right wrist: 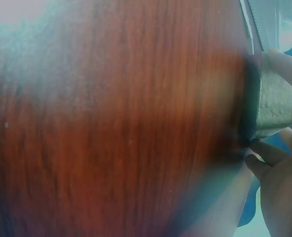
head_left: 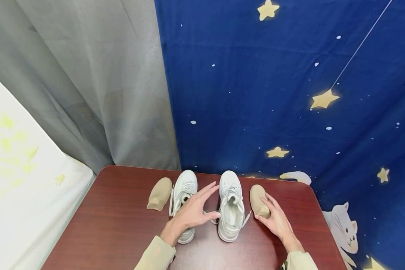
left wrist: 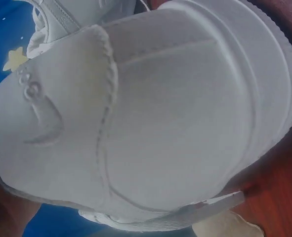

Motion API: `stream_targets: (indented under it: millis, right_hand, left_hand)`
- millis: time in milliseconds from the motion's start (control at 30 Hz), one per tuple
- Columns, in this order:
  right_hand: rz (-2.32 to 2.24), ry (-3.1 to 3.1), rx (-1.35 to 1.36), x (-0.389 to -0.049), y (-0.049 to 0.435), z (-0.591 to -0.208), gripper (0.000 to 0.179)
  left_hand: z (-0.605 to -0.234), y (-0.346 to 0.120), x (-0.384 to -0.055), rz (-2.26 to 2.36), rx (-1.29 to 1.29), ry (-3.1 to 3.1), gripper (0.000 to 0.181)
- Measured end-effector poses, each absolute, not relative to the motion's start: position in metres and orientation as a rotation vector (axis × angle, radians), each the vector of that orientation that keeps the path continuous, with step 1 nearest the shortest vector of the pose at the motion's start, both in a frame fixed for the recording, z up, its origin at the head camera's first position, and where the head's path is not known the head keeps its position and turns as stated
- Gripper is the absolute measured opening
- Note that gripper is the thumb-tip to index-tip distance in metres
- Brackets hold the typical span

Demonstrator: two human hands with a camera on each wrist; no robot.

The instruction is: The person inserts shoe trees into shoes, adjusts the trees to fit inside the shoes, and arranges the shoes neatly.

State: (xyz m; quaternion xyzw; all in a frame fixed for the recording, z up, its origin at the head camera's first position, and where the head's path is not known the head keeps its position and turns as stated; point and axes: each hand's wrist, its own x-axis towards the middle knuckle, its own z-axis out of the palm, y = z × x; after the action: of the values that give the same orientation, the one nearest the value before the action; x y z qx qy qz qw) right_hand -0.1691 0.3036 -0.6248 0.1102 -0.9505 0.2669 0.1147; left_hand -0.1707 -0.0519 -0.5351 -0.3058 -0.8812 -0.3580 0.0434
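Observation:
A pair of white lace-up sneakers stands with toes pointing away from me. My left hand (head_left: 195, 209) is over the left sneaker (head_left: 186, 181), fingers extended and thumb apart, holding nothing; it hides part of that shoe. The left sneaker's heel (left wrist: 175, 123) fills most of the left wrist view. The right sneaker (head_left: 230, 221) shows its open collar and loose laces. My right hand (head_left: 277, 221) grips the near end of a beige toe-shaped shoe insert (head_left: 257, 195), thumb on one side and fingers on the other. In the right wrist view this insert (right wrist: 275, 106) sits between thumb and fingers.
A matching beige shoe insert (head_left: 160, 193) lies left of the left sneaker. Everything rests on a reddish-brown table (head_left: 111, 225) with rounded far corners. Behind it hang a grey curtain (head_left: 128, 93) and a blue starry cloth (head_left: 243, 93). White fabric (head_left: 27, 168) borders the left side.

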Motion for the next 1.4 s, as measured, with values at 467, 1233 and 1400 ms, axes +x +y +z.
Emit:
stream_targets:
  millis: [467, 1233, 1400]
  right_hand:
    - [0.788, -2.745, 0.314, -0.165, 0.300, -0.609, 0.077]
    - [0.952, -2.698, 0.257, -0.151, 0.292, -0.591, 0.072]
    - [0.970, -2.682, 0.277, -0.150, 0.290, -0.587, 0.072]
  left_hand:
    - [-0.533, -0.041, -0.166, -1.336, -1.000, -2.674, 0.071]
    - [-0.543, -0.015, -0.157, -1.385, -0.904, -2.620, 0.076]
    - [-0.544, -0.011, -0.158, -1.594, -0.831, -2.481, 0.072]
